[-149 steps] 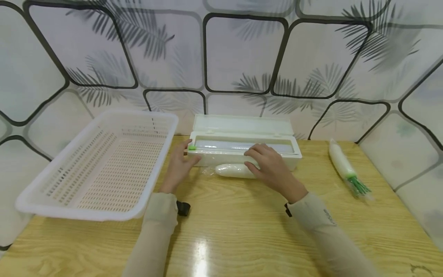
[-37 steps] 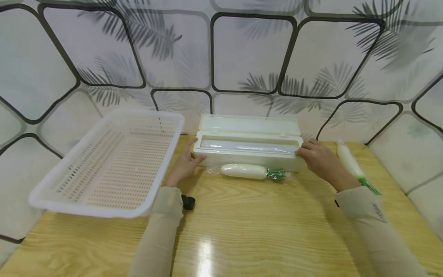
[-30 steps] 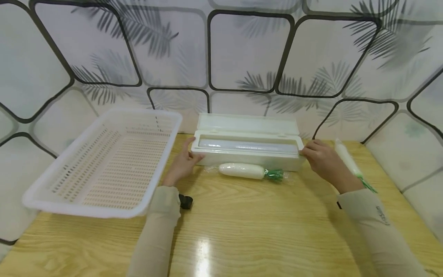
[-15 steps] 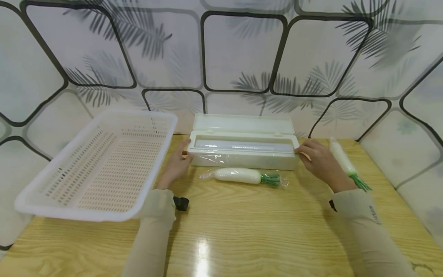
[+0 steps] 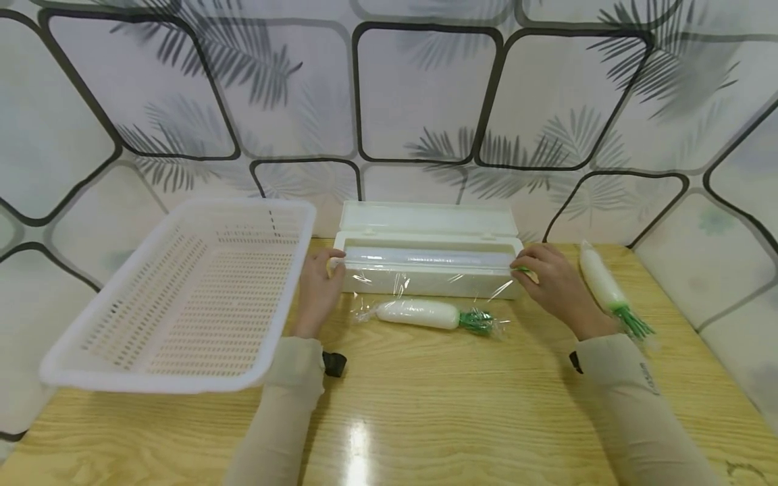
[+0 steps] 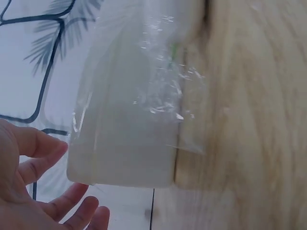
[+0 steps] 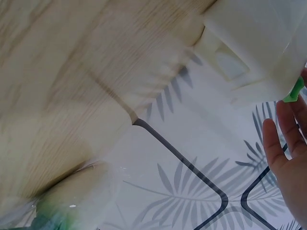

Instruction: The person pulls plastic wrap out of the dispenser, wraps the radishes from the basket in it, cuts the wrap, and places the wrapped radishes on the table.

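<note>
A white cling film dispenser box (image 5: 425,283) stands with its lid raised and a roll of film (image 5: 425,256) inside. A clear sheet of cling film (image 5: 398,280) hangs along its front between my hands. My left hand (image 5: 317,293) pinches the film at the box's left end. At the right end my right hand (image 5: 556,290) pinches the film's other edge, beside the small green slide cutter (image 7: 294,90). A wrapped white radish (image 5: 419,313) with green stalks lies just in front of the box, under the film's lower edge.
On the left stands a large white plastic basket (image 5: 182,385) with slotted walls. A second wrapped white radish (image 5: 602,277) lies at the right. The wood-grain table (image 5: 437,418) meets a patterned wall covering (image 5: 425,94) right behind the box.
The green slide cutter has gone from the box's left end to its right end, with my right hand. The film now hangs forward between both hands; the near radish has shifted slightly toward me.
</note>
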`<state>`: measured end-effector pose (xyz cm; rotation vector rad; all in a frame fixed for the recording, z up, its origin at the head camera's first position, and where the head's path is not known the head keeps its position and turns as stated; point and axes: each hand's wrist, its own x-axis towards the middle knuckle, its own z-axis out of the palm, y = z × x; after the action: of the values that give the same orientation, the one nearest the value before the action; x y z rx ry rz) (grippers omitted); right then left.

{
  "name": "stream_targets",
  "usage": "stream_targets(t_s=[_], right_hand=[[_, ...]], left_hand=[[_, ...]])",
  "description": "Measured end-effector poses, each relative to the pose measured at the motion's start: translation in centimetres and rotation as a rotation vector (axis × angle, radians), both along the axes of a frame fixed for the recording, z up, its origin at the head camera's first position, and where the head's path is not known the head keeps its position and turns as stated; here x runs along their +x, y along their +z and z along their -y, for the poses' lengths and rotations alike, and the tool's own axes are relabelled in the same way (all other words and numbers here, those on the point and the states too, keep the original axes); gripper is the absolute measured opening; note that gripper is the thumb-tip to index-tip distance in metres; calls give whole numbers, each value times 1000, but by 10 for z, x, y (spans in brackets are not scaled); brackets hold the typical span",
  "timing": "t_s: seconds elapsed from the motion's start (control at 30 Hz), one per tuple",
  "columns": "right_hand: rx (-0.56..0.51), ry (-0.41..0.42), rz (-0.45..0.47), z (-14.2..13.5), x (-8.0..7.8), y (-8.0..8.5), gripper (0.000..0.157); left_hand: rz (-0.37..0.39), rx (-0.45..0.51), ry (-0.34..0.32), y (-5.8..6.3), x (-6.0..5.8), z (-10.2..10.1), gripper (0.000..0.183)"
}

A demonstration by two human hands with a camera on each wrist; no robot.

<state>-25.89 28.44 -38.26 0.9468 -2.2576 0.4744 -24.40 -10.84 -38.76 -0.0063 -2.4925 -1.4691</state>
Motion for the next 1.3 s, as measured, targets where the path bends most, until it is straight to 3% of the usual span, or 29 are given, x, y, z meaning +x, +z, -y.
stream_targets(t_s=[0.3, 0.57, 0.87, 1.07, 1.3], right_hand=[[-6, 10, -14, 1, 0, -2, 18], [-31, 14, -2, 4, 0, 1, 20], [-101, -49, 73, 11, 1, 0, 17], [-94, -81, 53, 15, 1, -5, 16], [-54, -64, -9, 17, 0, -12, 16]], left_hand=[[-36, -12, -70, -4, 1, 10, 26], [-86, 172, -12, -11, -5, 7, 23], [-9, 8, -35, -7, -4, 0, 26], [-95, -76, 0, -4, -4, -3, 18], [-192, -157, 41, -4, -7, -7, 13]])
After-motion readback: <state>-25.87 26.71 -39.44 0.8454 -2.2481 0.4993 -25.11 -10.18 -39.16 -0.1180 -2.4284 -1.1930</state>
